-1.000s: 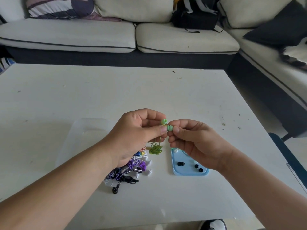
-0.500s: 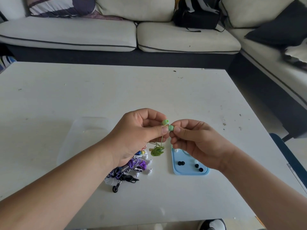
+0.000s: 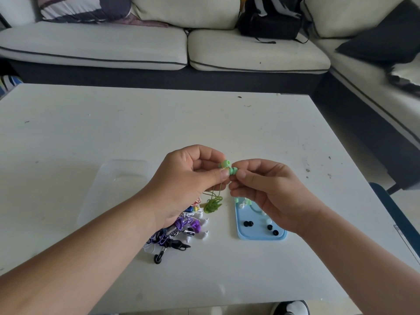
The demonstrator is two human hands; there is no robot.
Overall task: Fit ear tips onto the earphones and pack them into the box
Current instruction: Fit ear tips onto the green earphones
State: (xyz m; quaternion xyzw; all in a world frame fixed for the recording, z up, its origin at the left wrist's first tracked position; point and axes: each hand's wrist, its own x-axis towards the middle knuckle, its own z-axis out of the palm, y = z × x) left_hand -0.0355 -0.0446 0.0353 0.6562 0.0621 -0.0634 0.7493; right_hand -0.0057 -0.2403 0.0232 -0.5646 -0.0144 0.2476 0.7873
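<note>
My left hand pinches the green earphones by their buds above the table; their green cable hangs down in a bundle. My right hand pinches a green ear tip against the lower bud. Under my right hand lies a light blue lid with several black, white and green ear tips on it. A pile of other earphones, purple, black and white, lies below my left hand. A clear plastic box sits on the table to the left, partly hidden by my left forearm.
The white table runs to a sofa at the back and right. A black backpack sits on the sofa. A shoe shows past the table's near edge.
Both hands stay together at the green buds with only small finger shifts. The view has tilted slightly.
</note>
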